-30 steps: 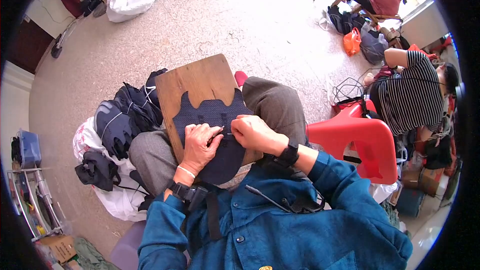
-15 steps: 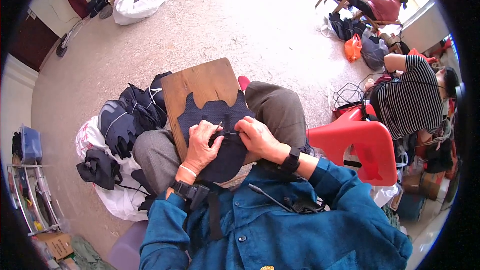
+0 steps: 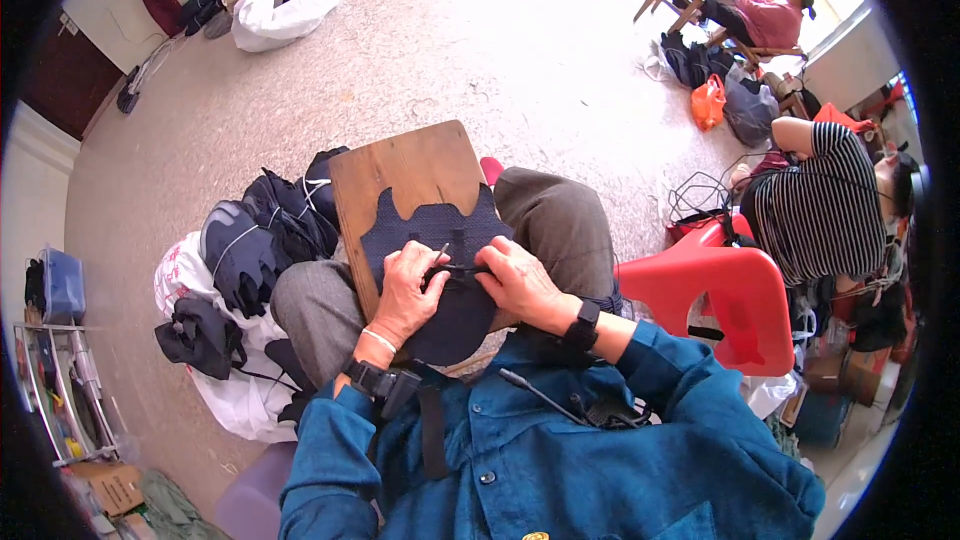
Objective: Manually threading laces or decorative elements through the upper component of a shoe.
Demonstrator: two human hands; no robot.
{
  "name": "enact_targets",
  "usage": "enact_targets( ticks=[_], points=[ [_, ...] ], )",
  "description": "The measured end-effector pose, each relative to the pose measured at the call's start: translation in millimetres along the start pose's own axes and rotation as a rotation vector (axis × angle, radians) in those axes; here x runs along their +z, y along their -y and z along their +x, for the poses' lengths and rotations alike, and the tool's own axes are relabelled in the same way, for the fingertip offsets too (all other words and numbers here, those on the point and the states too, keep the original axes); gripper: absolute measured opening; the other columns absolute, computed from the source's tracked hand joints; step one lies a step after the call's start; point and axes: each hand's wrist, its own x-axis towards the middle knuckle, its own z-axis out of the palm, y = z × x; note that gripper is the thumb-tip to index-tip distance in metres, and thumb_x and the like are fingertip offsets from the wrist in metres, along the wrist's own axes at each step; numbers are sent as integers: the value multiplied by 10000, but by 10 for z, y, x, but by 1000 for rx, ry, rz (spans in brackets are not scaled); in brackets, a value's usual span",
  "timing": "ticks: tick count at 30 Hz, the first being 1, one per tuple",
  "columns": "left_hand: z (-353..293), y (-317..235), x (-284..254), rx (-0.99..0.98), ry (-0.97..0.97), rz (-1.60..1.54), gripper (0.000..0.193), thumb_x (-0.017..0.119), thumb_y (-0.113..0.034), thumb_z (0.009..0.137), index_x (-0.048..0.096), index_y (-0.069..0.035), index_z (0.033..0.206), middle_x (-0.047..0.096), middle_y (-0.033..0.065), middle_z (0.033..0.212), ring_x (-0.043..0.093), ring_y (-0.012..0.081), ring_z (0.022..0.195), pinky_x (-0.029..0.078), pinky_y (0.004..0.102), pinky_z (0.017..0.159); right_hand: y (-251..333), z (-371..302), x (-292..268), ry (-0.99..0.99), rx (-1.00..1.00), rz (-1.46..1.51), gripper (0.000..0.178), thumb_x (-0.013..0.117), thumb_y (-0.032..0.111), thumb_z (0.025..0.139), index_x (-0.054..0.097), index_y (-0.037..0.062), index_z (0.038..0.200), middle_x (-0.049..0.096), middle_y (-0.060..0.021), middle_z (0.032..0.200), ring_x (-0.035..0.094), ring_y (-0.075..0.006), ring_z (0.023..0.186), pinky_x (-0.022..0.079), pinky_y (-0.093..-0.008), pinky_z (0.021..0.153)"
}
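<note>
A dark navy, mesh-textured fabric piece (image 3: 425, 228) with a notched far edge lies over a wooden board (image 3: 400, 165) across my lap. Both hands work above its middle. My left hand (image 3: 403, 288) is closed in a pinch on a narrow black strap (image 3: 460, 269), and a thin metal tip (image 3: 443, 251) pokes up between its fingers; the rest of that tool is hidden. My right hand (image 3: 525, 282) pinches the strap's other end, thumb and fingers pressed together. The strap runs short and level between the two hands.
Bundled dark fabric pieces (image 3: 240, 250) lie on white bags left of my knee. A red plastic stool (image 3: 745, 290) stands at my right, near a person in a striped top (image 3: 825, 205). Another person (image 3: 770, 18) sits far right. A large white sack (image 3: 290, 25) sits far left.
The whole view has shifted slightly. My right fingers have curled in a little, and both hands stay at nearly the same spot over the fabric piece.
</note>
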Motion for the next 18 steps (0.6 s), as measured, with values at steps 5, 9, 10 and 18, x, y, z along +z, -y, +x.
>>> enact_targets(
  ticks=[5, 9, 10, 18],
  points=[
    [19, 40, 56, -31, -17, -6, 179, 742, -90, 752, 671, -69, 915, 594, 81, 888, 581, 253, 722, 454, 382, 739, -76, 66, 176, 28, -48, -120, 106, 628, 99, 837, 544, 36, 841, 552, -166, 831, 587, -364, 801, 476, -482, 704],
    [97, -15, -4, -88, 121, 85, 143, 724, -146, 780, 658, -119, 903, 591, 87, 941, 606, 291, 935, 429, 439, 820, -40, 128, 144, 47, -76, -88, 97, 633, 64, 798, 538, 44, 790, 545, -172, 785, 588, -365, 774, 481, -481, 684],
    [123, -32, -21, -86, 134, 100, 143, 728, -150, 781, 660, -126, 905, 588, 82, 940, 607, 286, 939, 424, 435, 812, -37, 128, 115, 73, -58, -78, 116, 658, 94, 814, 557, 37, 805, 553, -170, 802, 596, -369, 796, 487, -481, 693],
    [142, -28, -74, -59, 303, 198, 122, 705, -147, 823, 621, -111, 905, 551, 95, 946, 584, 312, 925, 401, 434, 776, -86, 130, 141, 124, 55, -55, 159, 678, 141, 848, 620, 43, 960, 637, -151, 903, 646, -360, 893, 534, -438, 762]
  ],
)
